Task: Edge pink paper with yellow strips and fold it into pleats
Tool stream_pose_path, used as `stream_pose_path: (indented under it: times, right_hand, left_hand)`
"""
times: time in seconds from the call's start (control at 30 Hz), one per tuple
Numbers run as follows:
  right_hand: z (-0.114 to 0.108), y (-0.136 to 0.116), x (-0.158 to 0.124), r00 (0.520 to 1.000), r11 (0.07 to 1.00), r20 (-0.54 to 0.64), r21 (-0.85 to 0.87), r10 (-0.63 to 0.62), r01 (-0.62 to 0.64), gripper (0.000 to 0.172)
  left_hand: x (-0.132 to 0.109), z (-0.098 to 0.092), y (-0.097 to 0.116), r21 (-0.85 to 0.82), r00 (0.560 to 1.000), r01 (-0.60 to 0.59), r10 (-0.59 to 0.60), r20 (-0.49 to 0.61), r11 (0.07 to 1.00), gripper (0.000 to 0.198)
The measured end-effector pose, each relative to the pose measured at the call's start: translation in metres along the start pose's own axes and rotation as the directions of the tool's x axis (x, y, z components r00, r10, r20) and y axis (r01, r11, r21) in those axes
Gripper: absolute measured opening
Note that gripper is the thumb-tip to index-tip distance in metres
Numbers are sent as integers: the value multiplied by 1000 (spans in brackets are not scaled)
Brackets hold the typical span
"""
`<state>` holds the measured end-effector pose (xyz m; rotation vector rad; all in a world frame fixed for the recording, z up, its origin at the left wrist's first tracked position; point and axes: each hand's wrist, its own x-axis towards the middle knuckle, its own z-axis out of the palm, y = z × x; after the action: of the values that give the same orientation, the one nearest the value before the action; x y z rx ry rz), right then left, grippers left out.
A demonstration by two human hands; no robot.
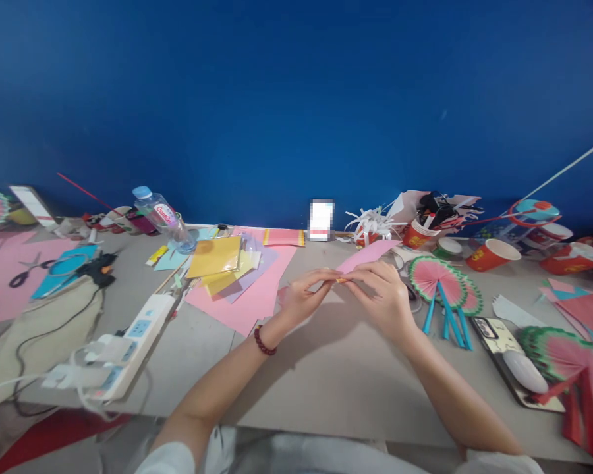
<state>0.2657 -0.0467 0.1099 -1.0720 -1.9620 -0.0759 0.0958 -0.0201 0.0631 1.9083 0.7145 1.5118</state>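
Two forearms angle in from the bottom; left hand [301, 295], beaded bracelet [265, 341] at wrist, and right hand [383, 297] meet at the fingertips, fingers bent, both pinching pink paper strip [373, 255] above gray table [296, 392]. Watermelon-style paper fans [432, 278] just right; large pink sheet [259, 306], white power strip [151, 315] left. Strip slants up rightward, near end hidden by fingers.

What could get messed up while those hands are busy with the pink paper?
The pink paper might crease or tear, since the left hand and right hand pinch it by their fingertips. The right arm could bump the paper fan close beside it. The mouse sits on a phone, so a knock might slide it off.
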Motion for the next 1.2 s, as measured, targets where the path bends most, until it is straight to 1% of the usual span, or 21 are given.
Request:
stream_pose_path:
  times: [0.1,0.2,0.33,0.4,0.67,0.73,0.83,0.9,0.97,1.07,1.2]
  right_hand:
    - [1,0,0,1000,1000,-12,-4,-1,1,12]
    - [1,0,-1,1000,1000,2,8,10,-10,12]
    - [1,-1,-1,997,995,52,79,64,-68,9]
    - [2,-2,-1,994,988,65,122,89,-96,10]
    - [6,0,0,994,981,39,158,106,-110,15]
    - [6,0,1,994,979,48,174,98,-105,16]
    - [6,3,2,994,974,73,206,80,-94,16]
    - [7,6,3,994,968,74,230,83,-98,15]
    - [7,9,3,993,959,63,258,104,-117,13]
    - [9,14,3,991,949,61,286,123,-135,12]
    - [10,20,3,983,948,126,275,133,-163,14]
  left_hand:
    - [2,-1,1,2,1000,-23,23,3,1000,15]
    - [2,-2,0,67,999,-41,41,11,997,15]
    - [2,-3,-2,148,997,-81,83,-4,986,14]
    - [2,-4,-3,174,994,-103,107,-13,979,13]
    - [4,-5,-3,228,990,-139,141,7,964,12]
    - [3,-5,-3,242,993,-116,115,19,963,13]
    - [4,-5,-2,242,999,-26,15,44,970,15]
    - [6,-7,-1,211,996,27,-45,78,977,19]
    - [8,-9,-2,155,987,58,-79,136,986,22]
    - [12,-13,-3,101,978,60,-79,194,993,23]
    - [14,-16,-6,173,982,-19,-14,187,985,22]
